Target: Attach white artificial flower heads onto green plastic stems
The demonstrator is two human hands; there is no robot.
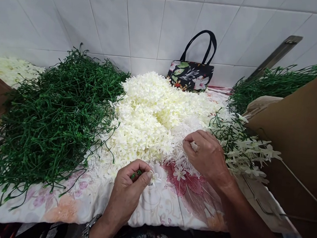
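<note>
My left hand [128, 192], with a watch at the wrist, is closed in a pinch near the table's front edge. Green stem tips [136, 174] show inside its curled fingers, and a white artificial flower [156, 178] sits by the fingertips. To the right, my right hand [208, 155] has thumb and forefinger pressed together over a heap of white thread-like stamens [183, 138]. Whatever it pinches is too small to make out. Beyond both hands spreads a mound of cream-white petals [144, 117]. One loose white flower [179, 174] lies between the hands.
A large pile of green plastic stems [61, 121] covers the left side. At right are assembled white flowers [251, 153], more stems [272, 82] and a cardboard sheet [297, 146]. A floral handbag [191, 75] stands against the tiled wall. The tablecloth [64, 209] is flower-printed.
</note>
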